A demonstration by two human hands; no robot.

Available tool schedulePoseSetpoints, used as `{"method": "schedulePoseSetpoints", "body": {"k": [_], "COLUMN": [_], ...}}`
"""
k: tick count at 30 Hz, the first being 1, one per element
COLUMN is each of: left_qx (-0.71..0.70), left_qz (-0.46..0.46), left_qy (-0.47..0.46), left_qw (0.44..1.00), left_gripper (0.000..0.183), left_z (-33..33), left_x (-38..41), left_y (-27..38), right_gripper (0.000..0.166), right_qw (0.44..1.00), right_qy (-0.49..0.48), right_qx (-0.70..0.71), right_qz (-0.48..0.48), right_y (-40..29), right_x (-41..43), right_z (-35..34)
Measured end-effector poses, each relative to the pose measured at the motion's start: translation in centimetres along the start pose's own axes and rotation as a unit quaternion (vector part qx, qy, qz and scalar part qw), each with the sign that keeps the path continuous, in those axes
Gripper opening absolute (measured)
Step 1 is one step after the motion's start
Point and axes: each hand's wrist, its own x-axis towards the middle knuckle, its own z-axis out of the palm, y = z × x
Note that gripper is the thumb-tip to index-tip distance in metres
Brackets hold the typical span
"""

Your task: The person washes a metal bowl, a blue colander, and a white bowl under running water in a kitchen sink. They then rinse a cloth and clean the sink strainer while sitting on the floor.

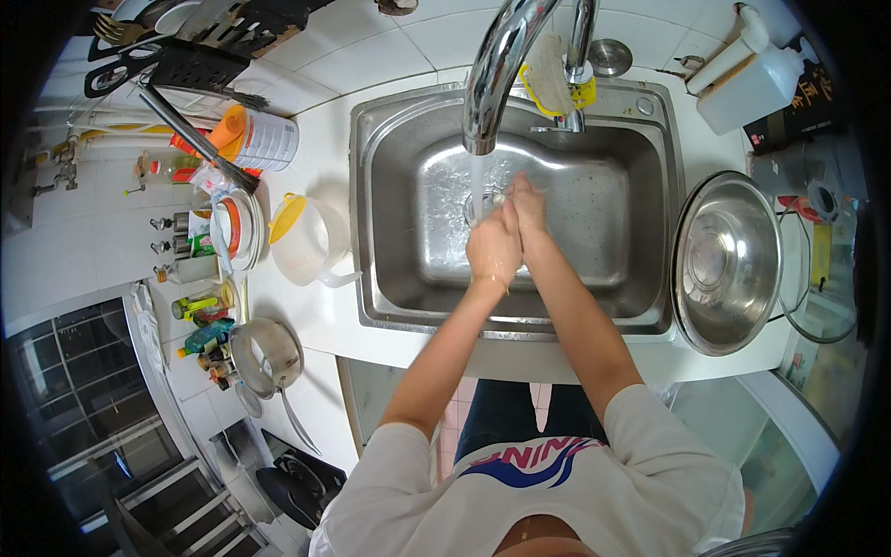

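Both hands are over the stainless steel sink [612,230], pressed against each other. My left hand [493,244] has its wet back turned up and a thin bracelet at the wrist. Its fingers are mostly hidden. Beside it, my right hand [527,205] reaches a little farther in, its fingers blurred. No object shows between the hands. A stream of water [477,184] falls from the chrome faucet [487,104] next to my left hand. The drain [480,207] lies below, partly covered by the hands.
Left of the sink stand a translucent plastic jug [313,244], stacked plates [255,230] and a saucepan [268,355]. Metal basins [731,261] lean at the right rim. A yellow sponge holder [585,94] hangs by the faucet. A white plastic jug [745,90] stands back right.
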Motion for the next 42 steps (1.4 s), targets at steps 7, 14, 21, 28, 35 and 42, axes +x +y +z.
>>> {"method": "schedulePoseSetpoints", "body": {"k": [7, 14, 21, 28, 35, 42], "left_qx": [-0.018, -0.038, 0.057, -0.303, -0.366, -0.562], "left_qz": [-0.053, -0.052, -0.003, -0.017, 0.034, -0.036], "left_qy": [0.000, -0.034, 0.018, -0.125, -0.209, -0.141], "left_qw": [0.998, 0.997, 0.998, 0.945, 0.906, 0.814], "left_gripper": [0.047, 0.049, 0.049, 0.042, 0.015, 0.019], "left_z": [-0.4, -1.0, 0.1, -2.5, -8.2, -11.3], "left_x": [2.5, 4.1, 3.6, 4.8, 4.4, 2.9], "left_y": [-1.6, -2.4, -2.4, -6.0, -6.3, -8.0], "right_gripper": [0.030, 0.034, 0.032, 0.043, 0.030, 0.026], "right_qw": [0.981, 0.984, 0.956, 0.975, 0.918, 0.873], "right_qy": [-0.095, -0.113, -0.122, -0.216, -0.290, -0.330], "right_qx": [0.168, 0.129, 0.245, -0.032, -0.246, -0.240], "right_qz": [-0.004, 0.037, 0.105, 0.036, -0.114, -0.266], "right_y": [3.0, 3.0, 1.5, -0.8, -6.2, -8.4], "right_x": [-0.9, -2.9, -2.6, -3.8, -7.4, -8.0], "right_z": [1.3, 1.9, 0.8, -4.9, -5.6, -1.7]}}
